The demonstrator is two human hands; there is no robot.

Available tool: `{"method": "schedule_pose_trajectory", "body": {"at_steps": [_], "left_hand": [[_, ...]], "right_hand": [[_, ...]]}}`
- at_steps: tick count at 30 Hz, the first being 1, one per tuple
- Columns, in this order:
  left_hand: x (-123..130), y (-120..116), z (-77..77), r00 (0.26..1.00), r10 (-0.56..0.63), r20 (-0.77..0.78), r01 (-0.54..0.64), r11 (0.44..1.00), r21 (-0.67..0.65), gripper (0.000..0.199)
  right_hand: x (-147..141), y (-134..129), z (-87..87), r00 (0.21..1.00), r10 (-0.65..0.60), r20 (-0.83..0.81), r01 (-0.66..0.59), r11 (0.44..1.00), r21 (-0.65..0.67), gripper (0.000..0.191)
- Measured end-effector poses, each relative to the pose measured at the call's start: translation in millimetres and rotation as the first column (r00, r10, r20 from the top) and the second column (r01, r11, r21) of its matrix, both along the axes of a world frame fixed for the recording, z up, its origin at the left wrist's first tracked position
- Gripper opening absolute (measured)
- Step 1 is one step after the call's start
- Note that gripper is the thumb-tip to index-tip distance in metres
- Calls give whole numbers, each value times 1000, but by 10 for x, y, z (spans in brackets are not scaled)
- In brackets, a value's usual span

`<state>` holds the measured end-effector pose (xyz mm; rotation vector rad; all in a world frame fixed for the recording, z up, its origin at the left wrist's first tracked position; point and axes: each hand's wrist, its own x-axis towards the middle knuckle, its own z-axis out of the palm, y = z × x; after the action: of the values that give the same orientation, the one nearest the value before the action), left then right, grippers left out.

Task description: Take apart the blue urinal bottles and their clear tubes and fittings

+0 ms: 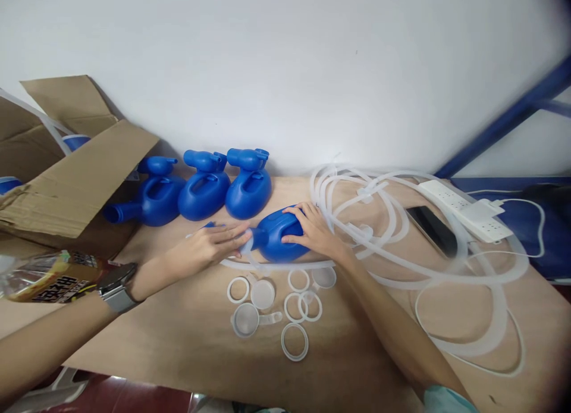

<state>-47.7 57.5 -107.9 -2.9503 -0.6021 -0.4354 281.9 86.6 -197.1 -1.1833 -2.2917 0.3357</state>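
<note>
A blue plastic urinal bottle [279, 249] lies on its side near the middle of the wooden table. My right hand [314, 231] is closed around its body, thumb and fingers at the handle opening. At the bottle's neck [257, 238], on the left, my left hand [218, 243] is closed over a blue spout piece [209, 225], most of which is hidden under the fingers. A translucent strap [251, 258] hangs at the neck beside my fingertips. Nearer to me lie translucent caps [262, 294] and several white rings [294, 341].
Three more blue urinal bottles [203, 196] stand by the wall. An open cardboard box [89, 169] and a drink bottle [57, 276] are at left. Coiled clear tubing [392, 255], a phone [432, 230] and a power strip [464, 210] cover the right side.
</note>
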Motion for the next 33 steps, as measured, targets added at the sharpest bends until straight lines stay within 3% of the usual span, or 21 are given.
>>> {"method": "schedule_pose_trajectory", "body": {"at_steps": [4, 7, 13, 16, 20, 25, 30, 33], "left_hand": [[-16, -58, -83, 996, 84, -3, -84, 996, 41, 63], [-44, -13, -60, 996, 78, -45, -75, 995, 64, 59], [67, 209, 134, 925, 13, -379, 64, 980, 190, 80], [204, 304, 140, 891, -24, -453, 153, 956, 250, 70], [315, 438, 39, 897, -91, -433, 236, 926, 294, 62], [305, 542, -102, 917, -127, -378, 231, 942, 244, 63], [253, 462, -225, 938, -39, -343, 173, 913, 370, 66], [262, 337, -264, 943, 81, -323, 36, 940, 339, 71]], "right_hand": [[-3, 33, -28, 1000, -6, -16, 6, 1000, 21, 70], [7, 59, -11, 1000, 8, -4, -7, 1000, 29, 68], [33, 172, 7, 997, 62, -53, -58, 996, 67, 72], [24, 217, -6, 996, 44, -74, -38, 996, 76, 72], [-2, 226, -25, 992, 31, -119, -20, 996, 91, 69], [-38, 210, -64, 982, 29, -189, -12, 996, 93, 69], [-67, 183, -100, 969, -27, -245, 54, 993, 103, 75], [-69, 167, -97, 971, -45, -234, 67, 994, 86, 72]]}}
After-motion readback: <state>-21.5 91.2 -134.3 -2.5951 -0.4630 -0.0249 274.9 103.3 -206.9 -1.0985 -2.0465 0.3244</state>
